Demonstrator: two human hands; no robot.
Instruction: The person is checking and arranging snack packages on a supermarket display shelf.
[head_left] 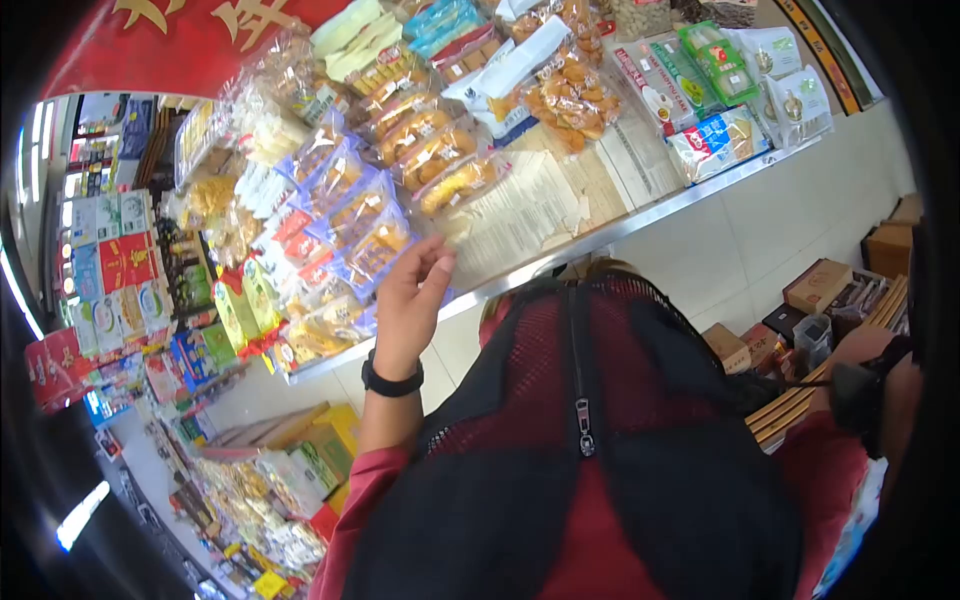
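My left hand [412, 300], a black band on its wrist, hovers at the front edge of the display counter [590, 230]. Its fingers are loosely bent, the thumb slightly apart, and nothing shows in them. Just left of it lie purple-edged packs of bread [372, 250]. Beyond the fingertips is a clear-wrapped bread roll [460, 186], beside printed paper [515, 215] on the counter top. At the right edge my right arm [858, 345] shows in part; the right hand is lost in the dark rim.
More wrapped breads [570, 100] and a blue-white packet [720, 142] cover the counter's far side. Cardboard boxes [818, 286] stand on the floor at right. Shelves of boxed goods [120, 260] line the left. A black mesh vest or bag [600, 400] covers my front.
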